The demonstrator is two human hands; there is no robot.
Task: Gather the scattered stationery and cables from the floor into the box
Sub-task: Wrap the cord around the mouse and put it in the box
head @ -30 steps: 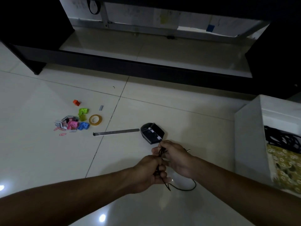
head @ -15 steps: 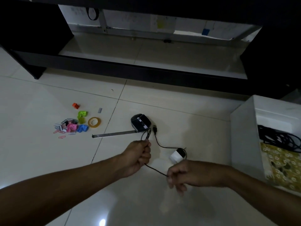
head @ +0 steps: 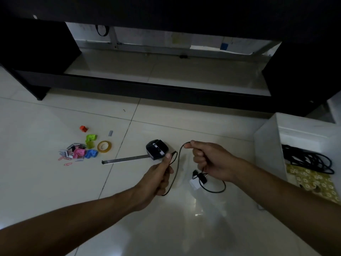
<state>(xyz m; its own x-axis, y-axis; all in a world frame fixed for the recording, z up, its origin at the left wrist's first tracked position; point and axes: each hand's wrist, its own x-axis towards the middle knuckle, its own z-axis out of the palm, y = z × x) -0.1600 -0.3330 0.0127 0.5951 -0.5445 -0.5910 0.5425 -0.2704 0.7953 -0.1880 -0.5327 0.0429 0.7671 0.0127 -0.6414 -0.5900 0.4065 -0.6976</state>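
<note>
Both hands, left point(head: 160, 177) and right point(head: 208, 160), are closed on the thin cable point(head: 178, 159) above the floor, its white plug point(head: 196, 182) dangling below. I'd loop it in even turns before moving it right to the box point(head: 268, 145), so it won't tangle.

you are looking down at a pale tiled floor point(head: 55, 191), glossy enough to throw back small bright spots of light near the bottom of the view. thin dark grout lines point(head: 118, 156) cross it, one running away from you, another across. ahead of you stands a low black piece of furniture point(head: 166, 8) that fills the top of the view, with a dark bar point(head: 147, 87) along its base and a dark foot point(head: 39, 93) at the left. through the gap beneath it you can see more pale floor point(head: 166, 69), lit brighter, and a white wall point(head: 147, 36) with papers stuck on it. the room itself is dim.
</note>
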